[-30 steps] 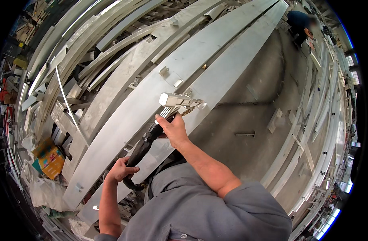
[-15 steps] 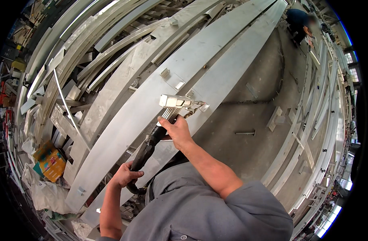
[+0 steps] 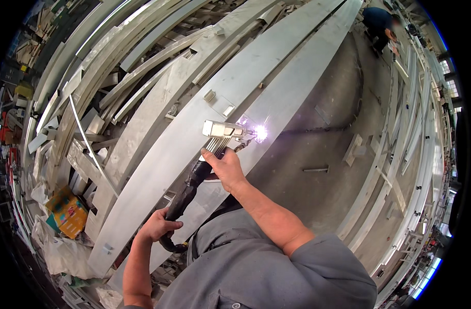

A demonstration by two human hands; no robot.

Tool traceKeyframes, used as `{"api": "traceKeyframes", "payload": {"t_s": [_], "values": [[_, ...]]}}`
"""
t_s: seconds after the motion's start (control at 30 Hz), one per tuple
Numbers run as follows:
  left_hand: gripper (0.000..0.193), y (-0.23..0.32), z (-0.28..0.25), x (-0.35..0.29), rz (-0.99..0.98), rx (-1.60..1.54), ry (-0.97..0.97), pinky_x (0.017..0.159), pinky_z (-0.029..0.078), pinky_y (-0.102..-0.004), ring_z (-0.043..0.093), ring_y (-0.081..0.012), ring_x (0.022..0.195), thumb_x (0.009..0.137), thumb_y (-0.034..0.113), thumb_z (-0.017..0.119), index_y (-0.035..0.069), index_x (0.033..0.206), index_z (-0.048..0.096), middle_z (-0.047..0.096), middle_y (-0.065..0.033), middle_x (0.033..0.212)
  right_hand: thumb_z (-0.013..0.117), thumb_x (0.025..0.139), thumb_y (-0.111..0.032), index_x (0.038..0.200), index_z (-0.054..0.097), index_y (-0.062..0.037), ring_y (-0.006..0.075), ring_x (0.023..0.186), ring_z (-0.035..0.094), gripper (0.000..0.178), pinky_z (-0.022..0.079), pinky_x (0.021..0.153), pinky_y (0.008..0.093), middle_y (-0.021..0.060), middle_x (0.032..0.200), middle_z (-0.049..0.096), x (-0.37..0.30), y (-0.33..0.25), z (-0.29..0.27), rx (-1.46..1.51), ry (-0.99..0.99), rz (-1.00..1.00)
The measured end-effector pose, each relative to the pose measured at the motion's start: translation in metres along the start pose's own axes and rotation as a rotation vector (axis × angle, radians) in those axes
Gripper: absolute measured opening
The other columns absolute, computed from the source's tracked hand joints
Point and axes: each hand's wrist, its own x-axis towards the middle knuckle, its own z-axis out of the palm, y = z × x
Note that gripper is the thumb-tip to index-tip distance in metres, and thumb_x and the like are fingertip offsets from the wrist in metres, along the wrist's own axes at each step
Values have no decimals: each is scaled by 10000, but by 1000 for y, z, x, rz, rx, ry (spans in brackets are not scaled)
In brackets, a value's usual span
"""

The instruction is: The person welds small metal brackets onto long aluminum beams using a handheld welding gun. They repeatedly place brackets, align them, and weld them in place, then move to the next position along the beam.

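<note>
My right hand (image 3: 226, 167) is wrapped round the grip of a silver, box-headed welding gun (image 3: 221, 130). Its thick black cable (image 3: 182, 203) runs back toward my body, and my left hand (image 3: 161, 225) is closed round that cable lower down. At the gun's tip a bright white-violet glare with sparks (image 3: 260, 133) burns on the long metal beam (image 3: 293, 98); the spot under the glare cannot be made out. Beside it lies a second wide metal beam (image 3: 158, 172) with small metal brackets (image 3: 228, 110) on its face.
Stacked metal profiles (image 3: 143, 56) fill the left side. A yellow-orange box (image 3: 68, 212) and pale plastic bags (image 3: 65, 252) lie at the lower left. Another person (image 3: 378, 26) bends over at the far right. A dark cable (image 3: 343, 127) crosses the floor, and long rails (image 3: 421, 154) run along the right.
A bright arc with sparks has appeared at the welding gun's tip. Both hands keep their hold, almost in the same place, and the view has shifted slightly.
</note>
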Motion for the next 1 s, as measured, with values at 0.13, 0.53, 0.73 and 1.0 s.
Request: {"api": "traceKeyframes", "payload": {"t_s": [0.13,0.53,0.73,1.0], "values": [[246,-2,-2,-1,-1,-20,-16,484,421,-278,530,-97,517,844,75,796,64,1021,625,567,26,681,750,951,-246,1063,625,-11,105,828,607,288,557,700,306,24,959,630,-7,-11,6,12,9,65],[281,-13,-2,-7,3,51,25,511,441,-283,548,-95,550,822,104,819,61,1026,631,573,32,696,809,899,-337,1038,575,8,108,697,564,439,505,587,292,45,877,621,-14,1,7,19,-14,-51],[293,-19,0,-11,-11,51,58,515,439,-283,545,-100,551,819,105,820,52,1042,637,569,31,696,805,902,-342,1062,570,13,106,730,566,455,506,588,287,46,896,618,-18,6,9,33,-4,-48],[280,-28,9,-18,-2,14,67,510,429,-281,543,-97,552,815,112,824,60,1021,642,585,28,701,794,908,-314,1102,563,26,117,782,598,455,547,628,292,68,947,629,-33,-6,10,67,-31,39]]}}
